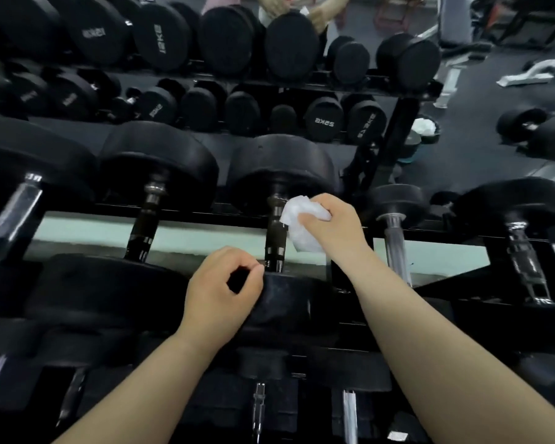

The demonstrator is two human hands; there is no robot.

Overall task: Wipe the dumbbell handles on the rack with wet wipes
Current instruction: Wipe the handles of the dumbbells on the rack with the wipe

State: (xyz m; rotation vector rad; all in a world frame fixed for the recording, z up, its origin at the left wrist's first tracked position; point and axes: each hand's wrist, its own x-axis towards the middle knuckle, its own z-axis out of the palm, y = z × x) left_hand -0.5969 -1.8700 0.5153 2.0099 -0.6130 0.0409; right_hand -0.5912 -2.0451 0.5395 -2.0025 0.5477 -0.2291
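Wiping centre handle (276, 233): R hand (332, 225) clutches wipe (303, 227), wrap it fully round; L hand (220, 291) seemingly grips head (284, 299), steadying.

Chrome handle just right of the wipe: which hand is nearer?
Right. The right hand, holding the wipe, is beside the chrome handle; the left hand grips a weight head farther left.

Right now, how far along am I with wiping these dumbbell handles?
Done: can't tell; no handle looks visibly wiped. In hand: right hand holds the wet wipe at the dark handle; left hand grips its near head. Left: likely the chrome handle alongside, and others.
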